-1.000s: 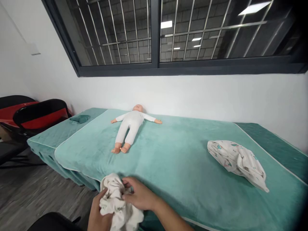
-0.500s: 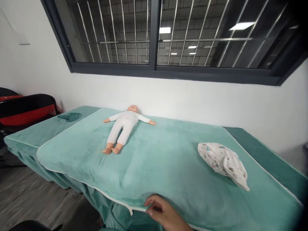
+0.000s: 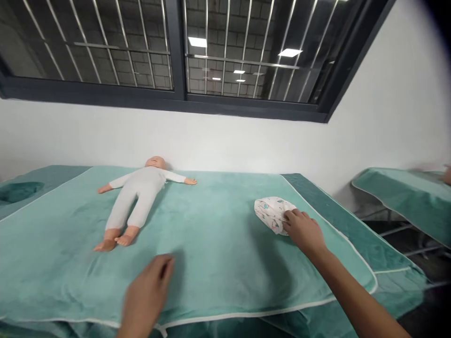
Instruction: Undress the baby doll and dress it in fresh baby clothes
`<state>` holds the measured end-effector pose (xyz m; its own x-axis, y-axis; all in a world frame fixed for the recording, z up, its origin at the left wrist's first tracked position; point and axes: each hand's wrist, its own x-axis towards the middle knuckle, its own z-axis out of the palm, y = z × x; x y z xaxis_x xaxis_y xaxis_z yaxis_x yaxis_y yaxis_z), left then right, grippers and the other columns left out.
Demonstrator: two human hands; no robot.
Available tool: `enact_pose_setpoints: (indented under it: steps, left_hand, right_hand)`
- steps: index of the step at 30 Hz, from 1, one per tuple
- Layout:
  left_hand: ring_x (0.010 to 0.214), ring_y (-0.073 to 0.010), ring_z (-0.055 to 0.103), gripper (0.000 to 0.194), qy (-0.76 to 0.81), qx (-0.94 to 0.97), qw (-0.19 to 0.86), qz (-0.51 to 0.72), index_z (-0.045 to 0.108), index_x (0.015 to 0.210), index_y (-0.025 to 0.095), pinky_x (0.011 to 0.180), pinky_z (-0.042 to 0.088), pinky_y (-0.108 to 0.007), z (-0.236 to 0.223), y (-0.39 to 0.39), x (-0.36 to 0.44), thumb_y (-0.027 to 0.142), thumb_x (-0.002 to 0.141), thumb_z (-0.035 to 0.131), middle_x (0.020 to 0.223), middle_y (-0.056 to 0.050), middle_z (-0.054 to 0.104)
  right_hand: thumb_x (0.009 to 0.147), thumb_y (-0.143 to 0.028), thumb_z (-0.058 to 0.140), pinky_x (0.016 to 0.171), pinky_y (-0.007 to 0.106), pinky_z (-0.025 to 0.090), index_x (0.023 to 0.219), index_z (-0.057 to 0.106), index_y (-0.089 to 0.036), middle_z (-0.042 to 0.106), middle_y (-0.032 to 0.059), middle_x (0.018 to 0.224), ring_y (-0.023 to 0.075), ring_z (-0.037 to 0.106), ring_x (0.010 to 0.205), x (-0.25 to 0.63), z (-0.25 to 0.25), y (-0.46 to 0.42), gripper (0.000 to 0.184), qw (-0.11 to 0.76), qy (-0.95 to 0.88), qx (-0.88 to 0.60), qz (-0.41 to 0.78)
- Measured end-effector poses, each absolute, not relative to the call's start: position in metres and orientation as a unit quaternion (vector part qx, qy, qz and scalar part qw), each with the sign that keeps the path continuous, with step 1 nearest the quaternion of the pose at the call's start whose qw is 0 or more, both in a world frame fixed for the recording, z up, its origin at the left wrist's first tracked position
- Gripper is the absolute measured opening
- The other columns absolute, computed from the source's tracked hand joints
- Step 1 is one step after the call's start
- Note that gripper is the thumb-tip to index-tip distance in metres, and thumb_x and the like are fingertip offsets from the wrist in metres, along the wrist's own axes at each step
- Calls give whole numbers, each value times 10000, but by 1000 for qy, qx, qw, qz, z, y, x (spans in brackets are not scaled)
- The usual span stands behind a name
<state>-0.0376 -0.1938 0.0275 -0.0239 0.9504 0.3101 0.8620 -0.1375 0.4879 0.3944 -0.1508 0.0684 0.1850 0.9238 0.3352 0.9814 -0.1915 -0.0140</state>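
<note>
My right hand (image 3: 306, 231) has its fingers curled on the near right edge of a bundled white cloth (image 3: 270, 213) with a small coloured print. Part of the cloth is hidden behind that hand. Over the front of the bed, my left hand (image 3: 148, 288) is loosely closed, slightly blurred, with nothing visible in it. A baby doll (image 3: 143, 185) in a white bodysuit lies on its back to the left, arms spread, feet toward me. Both hands are apart from the doll.
A green velvety cover (image 3: 211, 225) with white piping lies over the bed, whose left end has a face hole (image 3: 21, 191). Behind is a white wall (image 3: 225, 143) below a barred window (image 3: 181, 96). Another green-covered bed (image 3: 398, 188) stands at right, a person's hand at its edge.
My view has swung to the right. One hand was at the cover's front edge; now my right hand is on the cloth and my left hand is above the bed.
</note>
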Motion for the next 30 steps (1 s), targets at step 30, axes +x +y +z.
enact_pose_setpoints:
  steps: [30]
  left_hand:
    - [1023, -232, 607, 472, 345, 758, 282, 476, 497, 1242, 194, 870, 489, -347, 177, 1, 193, 376, 822, 610, 1180, -92, 623]
  right_hand:
    - [829, -278, 541, 579, 248, 386, 854, 460, -215, 420, -25, 732, 114, 440, 622, 348, 347, -37, 105, 609, -670, -373, 202]
